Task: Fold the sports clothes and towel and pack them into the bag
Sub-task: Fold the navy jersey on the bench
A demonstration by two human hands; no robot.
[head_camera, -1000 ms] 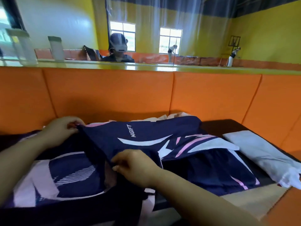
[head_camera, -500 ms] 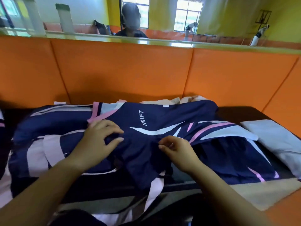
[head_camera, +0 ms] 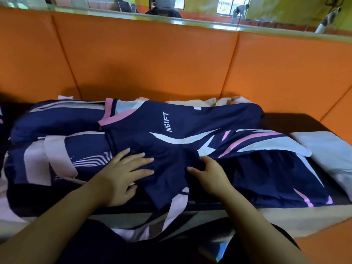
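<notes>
Left hand (head_camera: 122, 172) lies flat, fingers spread, pressing the jersey (head_camera: 190, 119). Right hand (head_camera: 209, 174) curls its fingers and seems to pinch a fold of the same cloth. I'd use the flat palm as an anchor and draw that fold taut, so the crease comes out straight. The jersey lies just before the orange pad (head_camera: 152, 60), its long axis along the pad, collar toward the pad's left end, hem toward its right.
</notes>
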